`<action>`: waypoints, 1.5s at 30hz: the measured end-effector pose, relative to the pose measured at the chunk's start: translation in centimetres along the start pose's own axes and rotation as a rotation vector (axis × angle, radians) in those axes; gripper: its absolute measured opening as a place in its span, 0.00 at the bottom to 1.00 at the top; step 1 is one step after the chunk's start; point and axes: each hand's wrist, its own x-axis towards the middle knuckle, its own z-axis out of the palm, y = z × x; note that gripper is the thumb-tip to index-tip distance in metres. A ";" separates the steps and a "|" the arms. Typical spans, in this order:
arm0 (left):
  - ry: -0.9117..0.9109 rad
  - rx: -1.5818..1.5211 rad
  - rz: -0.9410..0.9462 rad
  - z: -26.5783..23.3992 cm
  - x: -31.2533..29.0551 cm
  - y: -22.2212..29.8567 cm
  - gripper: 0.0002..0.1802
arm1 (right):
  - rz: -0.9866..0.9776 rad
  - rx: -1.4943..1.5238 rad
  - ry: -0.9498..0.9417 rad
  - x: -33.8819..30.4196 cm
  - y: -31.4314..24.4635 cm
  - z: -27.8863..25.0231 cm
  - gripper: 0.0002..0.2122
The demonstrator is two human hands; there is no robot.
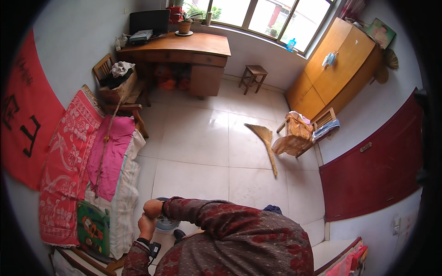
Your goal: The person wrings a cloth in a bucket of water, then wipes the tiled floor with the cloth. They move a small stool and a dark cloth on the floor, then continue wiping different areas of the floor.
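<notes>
My right hand (153, 208) and my left hand (146, 226) are close together, both with fingers curled closed. Whatever they may hold is hidden or too small to make out. Behind and partly under them, a round basin (166, 224) with a bluish rim stands on the floor, largely covered by my hands and right sleeve. A dark strap with a small black device (155, 250) sits at my left wrist. My right arm, in a dark red patterned sleeve (198, 212), reaches across to the left.
Left is a sofa with a pink cloth (109, 152), a green cushion (93, 225) and a thin stick (102, 158). A straw broom (266, 138) lies on the tiles. A cloth-draped chair (297, 131), stool (253, 76), desk (198, 43) and wardrobe (338, 69) stand farther off.
</notes>
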 end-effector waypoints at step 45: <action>-0.624 -1.397 -0.137 -3.6 -2.6 11.5 0.13 | 0.228 0.946 0.137 -15.8 7.8 -8.7 0.10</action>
